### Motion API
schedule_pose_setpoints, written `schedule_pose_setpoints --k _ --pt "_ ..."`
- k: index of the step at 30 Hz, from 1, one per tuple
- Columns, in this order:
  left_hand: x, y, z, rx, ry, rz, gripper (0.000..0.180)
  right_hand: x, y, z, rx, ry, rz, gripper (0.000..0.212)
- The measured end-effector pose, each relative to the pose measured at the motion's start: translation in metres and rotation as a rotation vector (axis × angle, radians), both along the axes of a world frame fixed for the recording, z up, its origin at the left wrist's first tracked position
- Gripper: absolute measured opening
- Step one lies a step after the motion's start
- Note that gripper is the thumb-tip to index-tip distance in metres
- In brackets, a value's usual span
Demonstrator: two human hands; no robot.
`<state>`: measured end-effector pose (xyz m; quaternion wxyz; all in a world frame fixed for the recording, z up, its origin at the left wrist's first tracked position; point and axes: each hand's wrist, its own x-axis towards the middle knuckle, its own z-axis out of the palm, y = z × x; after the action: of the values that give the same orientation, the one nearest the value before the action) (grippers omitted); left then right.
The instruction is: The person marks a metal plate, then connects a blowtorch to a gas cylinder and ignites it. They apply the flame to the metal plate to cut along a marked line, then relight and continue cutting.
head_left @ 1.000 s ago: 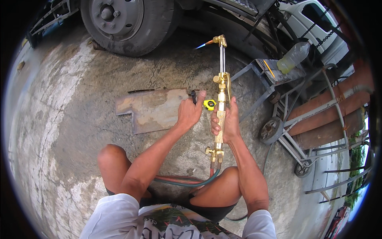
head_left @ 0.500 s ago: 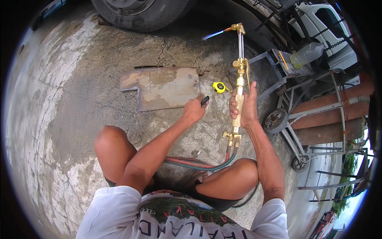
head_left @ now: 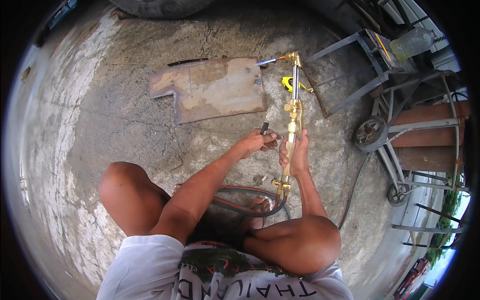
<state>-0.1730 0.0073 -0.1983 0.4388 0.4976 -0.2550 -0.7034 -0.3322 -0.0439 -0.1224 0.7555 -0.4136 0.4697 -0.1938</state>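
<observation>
A brass cutting torch (head_left: pixel 291 126) stands nearly upright in the picture, its handle wrapped by the fingers of my right hand (head_left: pixel 299 156). From its angled tip a blue flame (head_left: pixel 267 62) points left, over the far right corner of a rusty steel plate (head_left: pixel 220 92); I cannot tell how high above it. My left hand (head_left: pixel 255 143) is closed on a small black cylindrical object (head_left: pixel 264 128), just left of the torch handle and nearer than the plate. Behind the torch's tubes lies a yellow tape measure (head_left: pixel 287 83), partly hidden.
Red and green hoses (head_left: pixel 235 189) loop from the torch between my knees. A metal stand (head_left: pixel 340 47) with a plastic bottle (head_left: pixel 413 44) is at the far right. Nearer stands a wheeled cart (head_left: pixel 371 133) with rusty cylinders (head_left: pixel 425 122). A tyre (head_left: pixel 165 7) sits at the far edge.
My left hand has drawn back from the plate's near right corner toward the torch handle. The torch has come nearer and lower, its flame now over the plate's far right corner. The view has shifted.
</observation>
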Motion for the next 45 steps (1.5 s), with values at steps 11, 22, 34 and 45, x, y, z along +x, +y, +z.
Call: schedule_pose_setpoints --k 11,22,34,45 --pt "-0.016 -0.001 -0.029 -0.074 0.254 0.07 0.045 -0.011 0.003 -0.067 0.052 0.04 0.096 0.074" --pt "-0.008 -0.011 -0.063 -0.07 -0.237 0.073 0.069 0.0 0.004 -0.084 0.136 0.05 0.04 0.074" --pt "-0.021 0.049 -0.037 0.108 0.071 -0.38 0.059 -0.014 -0.01 -0.083 0.244 -0.198 -0.036 0.076" --pt "-0.044 0.061 -0.027 -0.096 -0.232 -0.539 0.041 -0.021 -0.014 -0.077 0.224 -0.213 -0.057 0.077"
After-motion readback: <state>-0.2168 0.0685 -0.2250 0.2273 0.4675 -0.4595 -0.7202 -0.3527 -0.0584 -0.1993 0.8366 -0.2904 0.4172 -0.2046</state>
